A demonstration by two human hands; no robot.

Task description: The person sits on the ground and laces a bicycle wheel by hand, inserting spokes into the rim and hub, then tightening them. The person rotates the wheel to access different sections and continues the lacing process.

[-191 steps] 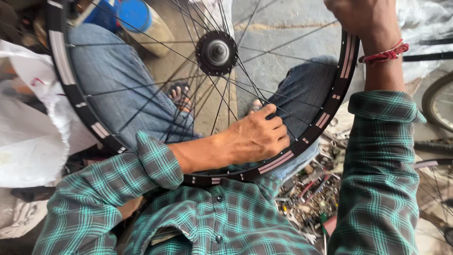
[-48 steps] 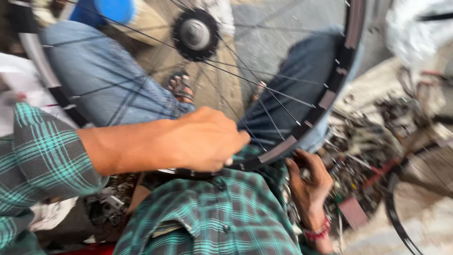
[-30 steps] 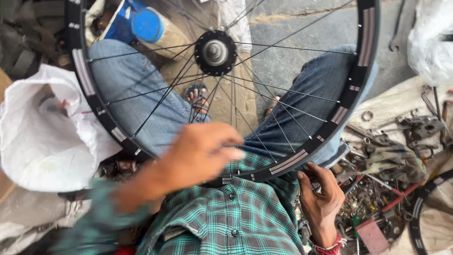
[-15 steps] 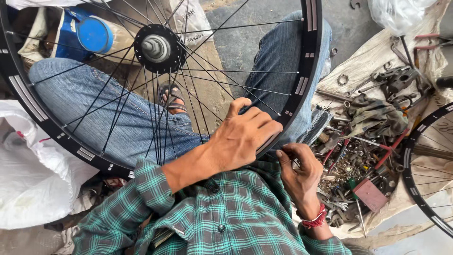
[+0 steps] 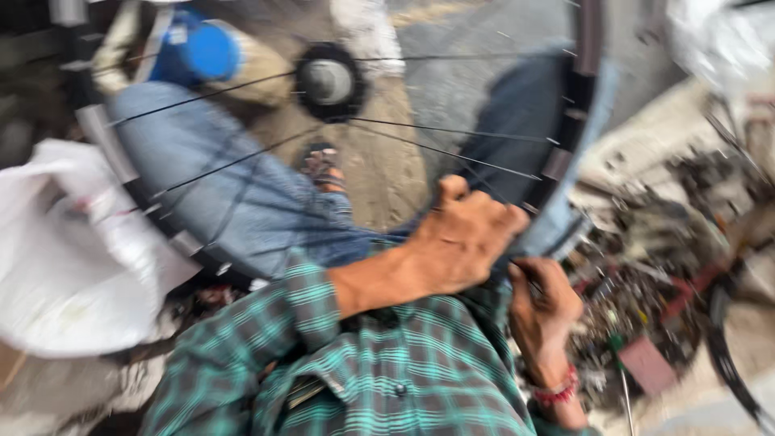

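A black bicycle wheel rim (image 5: 583,56) with thin spokes and a dark hub (image 5: 327,81) stands upright over my lap, badly blurred. My left hand (image 5: 468,242) reaches across from the left in a green plaid sleeve and grips the rim's lower right part, fingers wrapped over it. My right hand (image 5: 542,311), with a red band at the wrist, sits just below that spot. Its fingers are curled and pinched against the rim's edge by a thin dark line; blur hides what they hold.
My jeans-clad legs (image 5: 234,194) and a sandalled foot (image 5: 323,165) show through the spokes. A white plastic bag (image 5: 69,266) lies at the left, a blue container (image 5: 206,50) at the top. A heap of metal parts and tools (image 5: 646,282) lies at the right, beside another tyre (image 5: 726,355).
The view has swung and blurred, and the hub now sits further right in the picture. Both hands stay together at the rim's lower right; my left hand has closed more tightly over it.
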